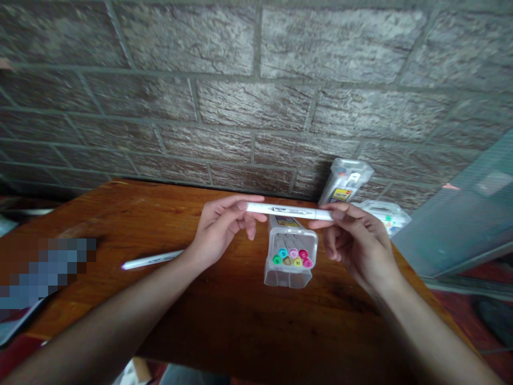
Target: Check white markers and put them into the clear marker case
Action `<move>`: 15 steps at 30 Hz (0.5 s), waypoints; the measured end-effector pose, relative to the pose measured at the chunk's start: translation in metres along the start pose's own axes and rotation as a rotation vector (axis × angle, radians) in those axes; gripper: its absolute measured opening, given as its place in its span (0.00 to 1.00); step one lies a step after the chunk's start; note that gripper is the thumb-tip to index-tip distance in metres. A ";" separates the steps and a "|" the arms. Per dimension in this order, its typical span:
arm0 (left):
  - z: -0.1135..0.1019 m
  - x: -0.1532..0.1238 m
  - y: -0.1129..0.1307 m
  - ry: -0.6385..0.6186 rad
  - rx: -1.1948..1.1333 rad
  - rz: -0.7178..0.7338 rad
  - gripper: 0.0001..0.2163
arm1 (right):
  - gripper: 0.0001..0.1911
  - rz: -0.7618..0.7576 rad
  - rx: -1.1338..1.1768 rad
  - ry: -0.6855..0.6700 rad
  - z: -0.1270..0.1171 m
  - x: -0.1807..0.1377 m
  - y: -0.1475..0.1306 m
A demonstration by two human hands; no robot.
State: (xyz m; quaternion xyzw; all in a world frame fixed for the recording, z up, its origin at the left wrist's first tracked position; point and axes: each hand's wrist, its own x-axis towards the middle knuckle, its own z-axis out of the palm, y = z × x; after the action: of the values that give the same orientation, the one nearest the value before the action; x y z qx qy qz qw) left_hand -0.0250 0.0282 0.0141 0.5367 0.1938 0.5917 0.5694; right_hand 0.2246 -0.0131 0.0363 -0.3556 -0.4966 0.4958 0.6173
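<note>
A white marker pen (289,210) is held level above the wooden table (168,224), one end in each hand. My left hand (222,227) pinches its left end with thumb and fingers. My right hand (355,240) pinches the right end the same way. Just below the pen lies a clear plastic marker case (290,262) on its side, open end toward me, with several coloured marker caps showing inside.
A second white marker (152,260) lies on the table to the left. Another clear marker case (345,182) leans against the brick wall (256,80), and one more case (388,215) lies behind my right hand. A blurred patch covers the table's left edge.
</note>
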 end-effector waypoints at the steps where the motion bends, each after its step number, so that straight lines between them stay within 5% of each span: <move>1: 0.000 0.000 0.000 0.007 0.001 -0.003 0.11 | 0.10 0.001 -0.001 -0.003 0.000 0.000 0.000; 15: 0.000 0.001 0.001 0.014 -0.061 -0.001 0.13 | 0.09 0.038 0.075 -0.074 -0.002 0.000 0.000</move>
State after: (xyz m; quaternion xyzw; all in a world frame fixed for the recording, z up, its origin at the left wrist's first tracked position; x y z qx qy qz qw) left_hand -0.0253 0.0287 0.0152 0.5146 0.1800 0.6009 0.5845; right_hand 0.2265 -0.0134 0.0362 -0.3229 -0.4932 0.5384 0.6022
